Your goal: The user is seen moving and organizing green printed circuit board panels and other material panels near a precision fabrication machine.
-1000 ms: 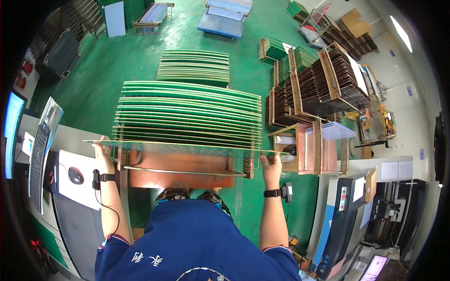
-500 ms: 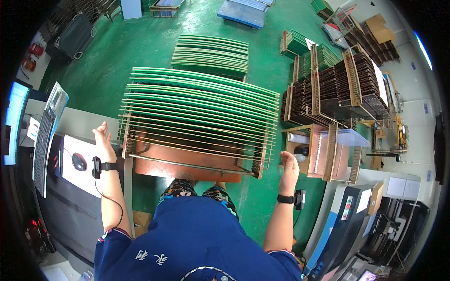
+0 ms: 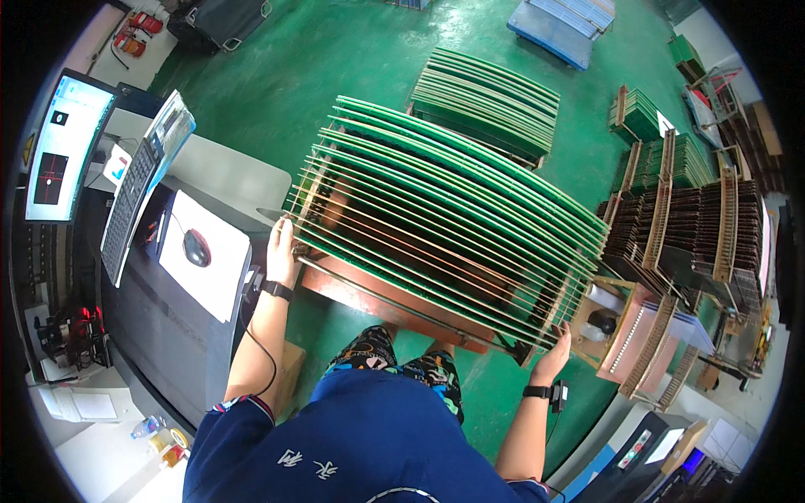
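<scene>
A metal rack (image 3: 402, 293) in front of me holds a row of thin green circuit board panels standing on edge. At the left end of the nearest green panel (image 3: 411, 277) is my left hand (image 3: 281, 251), with its fingers closed against the panel's edge. My right hand (image 3: 551, 359) is at the other end of the same panel, fingertips pressed to its corner. The panel sits between both hands, still among the rack's slots. A copper-coloured base plate (image 3: 360, 295) shows below it. Each wrist wears a black strap with a small device.
Behind stands a second rack of green panels (image 3: 486, 101). On the right are racks of dark panels (image 3: 688, 218) and an empty slotted rack (image 3: 646, 344). To my left, a desk carries a mouse (image 3: 197, 248), a keyboard (image 3: 130, 201) and a monitor (image 3: 67, 151). A blue cart (image 3: 553, 38) stands far off.
Both hands were apart from the rack with fingers spread; now they have closed in on the two ends of the nearest panel. My view has turned, shifting the scene rightward.
</scene>
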### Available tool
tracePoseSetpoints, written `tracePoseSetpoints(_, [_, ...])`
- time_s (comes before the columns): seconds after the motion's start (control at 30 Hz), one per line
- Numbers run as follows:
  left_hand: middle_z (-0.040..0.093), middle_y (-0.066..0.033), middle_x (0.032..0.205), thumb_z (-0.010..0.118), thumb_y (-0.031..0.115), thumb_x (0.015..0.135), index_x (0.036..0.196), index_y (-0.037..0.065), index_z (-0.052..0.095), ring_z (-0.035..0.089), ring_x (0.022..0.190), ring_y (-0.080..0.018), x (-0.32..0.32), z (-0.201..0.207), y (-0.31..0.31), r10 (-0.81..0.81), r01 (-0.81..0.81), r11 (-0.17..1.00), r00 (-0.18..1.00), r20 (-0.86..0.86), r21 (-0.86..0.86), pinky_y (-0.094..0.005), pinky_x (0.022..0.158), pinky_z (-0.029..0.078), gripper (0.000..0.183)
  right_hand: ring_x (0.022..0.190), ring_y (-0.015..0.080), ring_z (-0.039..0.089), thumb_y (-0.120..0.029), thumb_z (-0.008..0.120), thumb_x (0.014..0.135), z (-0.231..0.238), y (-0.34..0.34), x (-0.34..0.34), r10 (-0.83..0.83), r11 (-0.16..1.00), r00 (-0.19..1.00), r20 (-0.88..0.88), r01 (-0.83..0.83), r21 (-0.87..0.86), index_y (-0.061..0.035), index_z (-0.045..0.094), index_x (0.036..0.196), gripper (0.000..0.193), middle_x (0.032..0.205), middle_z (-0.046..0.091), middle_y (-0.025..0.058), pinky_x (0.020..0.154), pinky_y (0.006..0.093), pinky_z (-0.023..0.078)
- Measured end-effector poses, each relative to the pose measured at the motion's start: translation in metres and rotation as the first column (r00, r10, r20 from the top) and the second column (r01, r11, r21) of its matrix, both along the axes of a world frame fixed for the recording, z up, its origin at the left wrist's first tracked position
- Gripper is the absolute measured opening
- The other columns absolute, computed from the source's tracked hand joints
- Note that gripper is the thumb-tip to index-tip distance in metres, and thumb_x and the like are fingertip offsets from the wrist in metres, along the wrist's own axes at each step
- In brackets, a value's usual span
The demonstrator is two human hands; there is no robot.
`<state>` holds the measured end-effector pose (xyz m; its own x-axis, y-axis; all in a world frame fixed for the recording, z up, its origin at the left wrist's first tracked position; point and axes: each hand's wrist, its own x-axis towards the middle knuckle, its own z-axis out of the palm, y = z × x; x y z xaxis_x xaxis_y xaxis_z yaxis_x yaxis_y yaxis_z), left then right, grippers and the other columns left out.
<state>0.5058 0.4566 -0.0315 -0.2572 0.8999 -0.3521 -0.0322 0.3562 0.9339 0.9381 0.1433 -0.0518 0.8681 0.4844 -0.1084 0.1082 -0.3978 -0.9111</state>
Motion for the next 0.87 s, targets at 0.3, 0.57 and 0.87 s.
tracePoseSetpoints(0.3, [0.053,-0.0109,0.118,0.056,0.026,0.089,0.123,-0.004,0.046,0.049,0.109,-0.0161,-0.012,-0.021,0.011,-0.038,0.036,0.998,0.998,0.045,0.058,-0.0262,0.094,0.037,0.046,0.105,0.0218,0.05,-0.031,0.033,0.097,-0.007,0.004,0.007,0.02,1.0,1.0,-0.015,-0.02,-0.013,0.0054,0.05,0.119,0.045,0.114,0.055,0.0144,0.094,0.0338,0.035])
tracePoseSetpoints(0.57, [0.047,-0.022,0.127,0.054,0.026,0.087,0.123,-0.001,0.048,0.037,0.122,-0.038,0.006,-0.011,0.027,0.098,0.39,0.829,0.605,-0.79,0.401,-0.0436,0.103,0.028,0.045,0.107,0.0209,0.049,-0.046,0.037,0.093,0.016,-0.026,-0.007,-0.155,0.988,0.944,-0.291,0.146,-0.053,-0.0069,0.038,0.133,0.056,0.13,0.045,0.0101,0.081,0.0332,0.043])
tracePoseSetpoints(0.87, [0.032,-0.0213,0.139,0.053,0.035,0.086,0.132,0.008,0.041,0.021,0.131,-0.0435,0.151,0.055,-0.01,-0.2,0.918,0.335,0.288,-0.937,0.211,-0.0572,0.105,0.016,0.055,0.103,0.0242,0.051,-0.047,0.042,0.09,-0.06,-0.186,-0.074,-0.354,0.907,0.906,-0.234,0.271,-0.322,-0.0128,0.038,0.134,0.056,0.13,0.043,0.0094,0.079,0.0428,0.044])
